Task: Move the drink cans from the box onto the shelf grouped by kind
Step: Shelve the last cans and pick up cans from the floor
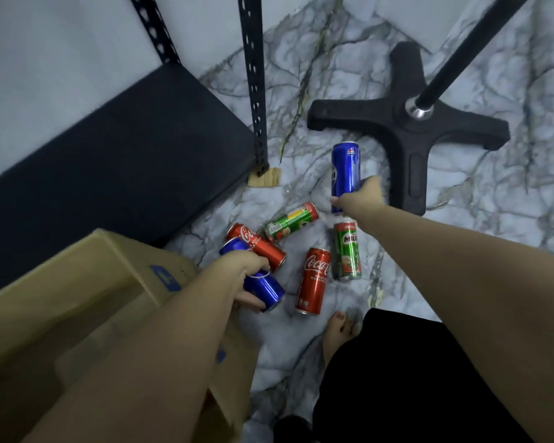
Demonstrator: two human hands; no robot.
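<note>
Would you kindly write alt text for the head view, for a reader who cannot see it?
Each hand grips a blue can: left hand one, right hand another. Two red cans and two green cans lie on the marble floor, between a cardboard box and a dark shelf.

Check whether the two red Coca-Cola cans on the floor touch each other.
Apart. The head view shows bare marble floor between the upper Coca-Cola can and the lower Coca-Cola can.
</note>
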